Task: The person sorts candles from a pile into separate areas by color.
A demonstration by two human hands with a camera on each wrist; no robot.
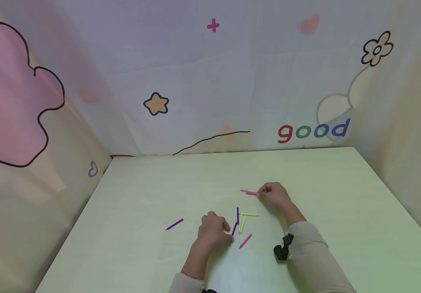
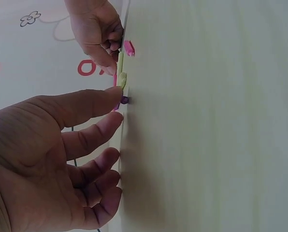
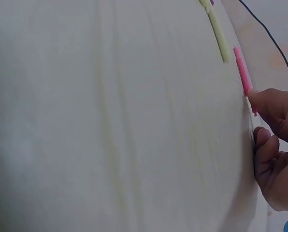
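Observation:
In the head view my right hand (image 1: 275,195) pinches the end of a pink stick (image 1: 252,193), beside another pink stick (image 1: 246,190) lying almost parallel. The right wrist view shows the thumb on the pink stick (image 3: 243,77). My left hand (image 1: 212,230) rests low over the table, its thumb tip at the lower end of a purple stick (image 1: 234,228). A gap shows between that thumb and index finger in the left wrist view. Just beyond stand a second purple stick (image 1: 237,215) and several yellow sticks (image 1: 248,214), set at angles to each other.
A loose pink stick (image 1: 245,241) lies right of my left hand. Another purple stick (image 1: 174,224) lies to its left. The pale table (image 1: 140,183) meets printed cloth (image 1: 195,73) at the back and sides. A black wrist camera (image 1: 282,248) sits at the right sleeve.

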